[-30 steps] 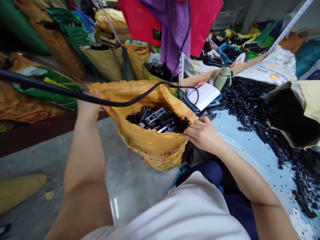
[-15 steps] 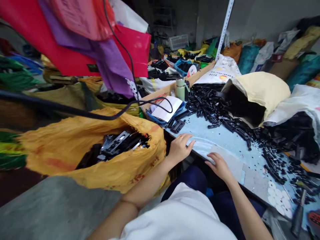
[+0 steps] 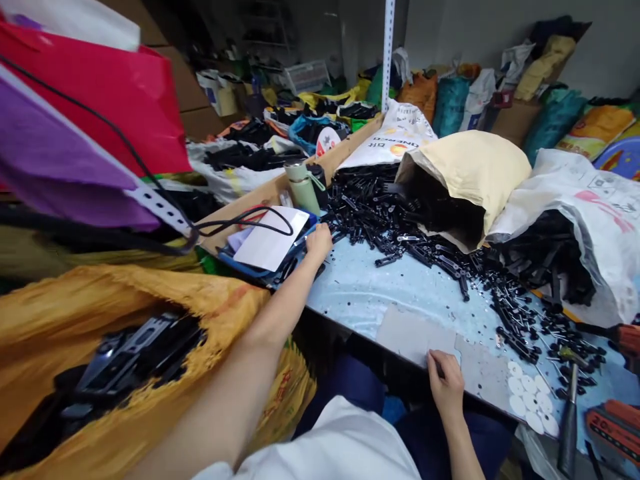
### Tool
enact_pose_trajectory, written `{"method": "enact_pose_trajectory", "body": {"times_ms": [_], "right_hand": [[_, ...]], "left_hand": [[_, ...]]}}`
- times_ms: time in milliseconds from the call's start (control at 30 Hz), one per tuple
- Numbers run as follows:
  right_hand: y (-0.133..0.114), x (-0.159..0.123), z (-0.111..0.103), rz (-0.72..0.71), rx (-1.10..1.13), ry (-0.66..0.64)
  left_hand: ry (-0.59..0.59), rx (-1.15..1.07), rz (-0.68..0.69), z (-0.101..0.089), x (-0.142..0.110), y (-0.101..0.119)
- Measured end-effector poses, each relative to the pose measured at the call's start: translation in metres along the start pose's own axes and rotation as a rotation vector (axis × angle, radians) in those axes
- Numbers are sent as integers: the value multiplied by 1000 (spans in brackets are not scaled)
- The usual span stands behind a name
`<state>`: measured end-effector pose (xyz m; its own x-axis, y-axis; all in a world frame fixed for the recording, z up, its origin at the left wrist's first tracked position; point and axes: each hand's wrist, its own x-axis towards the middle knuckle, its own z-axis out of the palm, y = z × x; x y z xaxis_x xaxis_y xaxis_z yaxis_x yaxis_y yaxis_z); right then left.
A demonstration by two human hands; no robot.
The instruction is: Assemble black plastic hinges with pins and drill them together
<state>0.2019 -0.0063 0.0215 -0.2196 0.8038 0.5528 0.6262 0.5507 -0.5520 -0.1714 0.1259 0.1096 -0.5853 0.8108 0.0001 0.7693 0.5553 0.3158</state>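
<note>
My left hand [image 3: 319, 243] is stretched out to the far left of the blue worktop [image 3: 345, 287]. Its fingers are closed beside the blue tray [image 3: 250, 270], among black parts; whatever they grip is hidden. A white sheet of paper [image 3: 270, 239] lies over that tray. At the front edge of the worktop, by a grey patch [image 3: 413, 333], rests my right hand [image 3: 447, 381]. Its fingers are loosely bent, with a gap at the thumb and nothing seen in it. A heap of black slotted parts [image 3: 363, 207] covers the back of the worktop.
A yellow woven sack [image 3: 225, 300] of black parts stands at left. A green bottle [image 3: 303, 189] is behind the tray. Open sacks [image 3: 480, 167] spill onto the worktop. White discs [image 3: 530, 393], a hammer [image 3: 569, 427] and a red-and-black tool [image 3: 615, 427] lie at right.
My left hand has moved forward from the worktop's front edge to the parts beside the tray, and its fingers have closed. The right hand stays near the front edge. The view has turned right.
</note>
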Motion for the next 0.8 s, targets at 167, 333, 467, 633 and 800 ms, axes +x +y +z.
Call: {"method": "enact_pose_trajectory", "body": {"times_ms": [167,333,467,633,800], "right_hand": [[-21,33,13,58,45,32],[-22,65,25,154,156,-172],[-8,57,14,247,64,-308],[8,24,1,153,-96,-377],[6,16,2,152,-201,-332]], "left_hand": [[-129,-644,372,25,-95,54],[-603,-994,564,55,-167,90],[-284,-654,345,48,-102,72],[11,-90,-170,36,1,22],[27,-79,-130,34,10,-1]]}}
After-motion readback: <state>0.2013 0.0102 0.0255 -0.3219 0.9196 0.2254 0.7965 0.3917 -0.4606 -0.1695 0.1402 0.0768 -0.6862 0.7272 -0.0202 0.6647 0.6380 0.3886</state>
